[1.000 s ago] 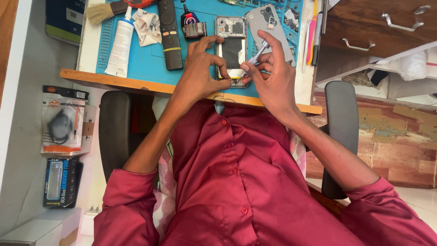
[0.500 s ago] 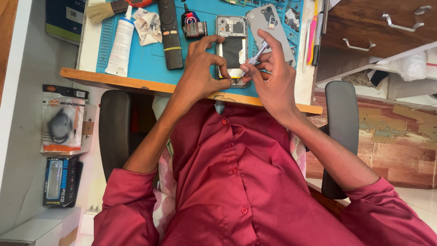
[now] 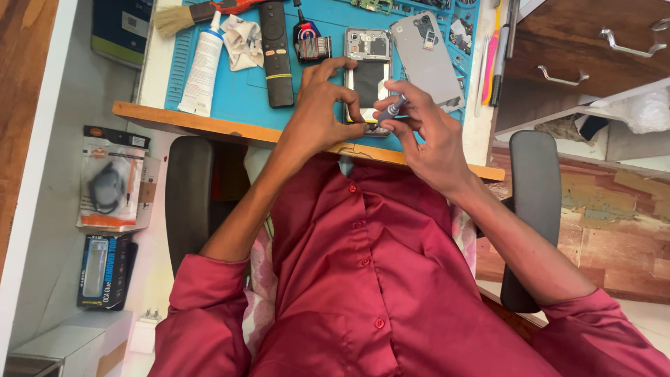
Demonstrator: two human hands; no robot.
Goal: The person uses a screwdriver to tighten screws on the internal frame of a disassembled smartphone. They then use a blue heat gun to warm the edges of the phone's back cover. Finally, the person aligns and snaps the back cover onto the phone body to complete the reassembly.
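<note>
An opened phone point(image 3: 368, 73), its back removed, is held flat on the blue mat point(image 3: 230, 91) near the desk's front edge. The left hand point(image 3: 322, 112) is closed on the phone's near end, thumb and fingers curled about its sides, so that the lower part is hidden beneath them. A small grey screwdriver point(image 3: 388, 112) is pinched in the fingers of the right hand point(image 3: 429, 136), its tip brought down at the phone's bottom edge; the exact spot touched cannot be made out, being covered by both hands. The grey back cover point(image 3: 427, 59) is laid just right of the phone, inner face up. To the left a black remote point(image 3: 276, 52), a white tube point(image 3: 202, 66), a crumpled cloth point(image 3: 243, 42) and a brush point(image 3: 178, 17) are seen, the brush cut off by the upper border. Small parts along the mat's far edge are too small to identify. A pink tool point(image 3: 490, 63) lies at the mat's right side.
</note>
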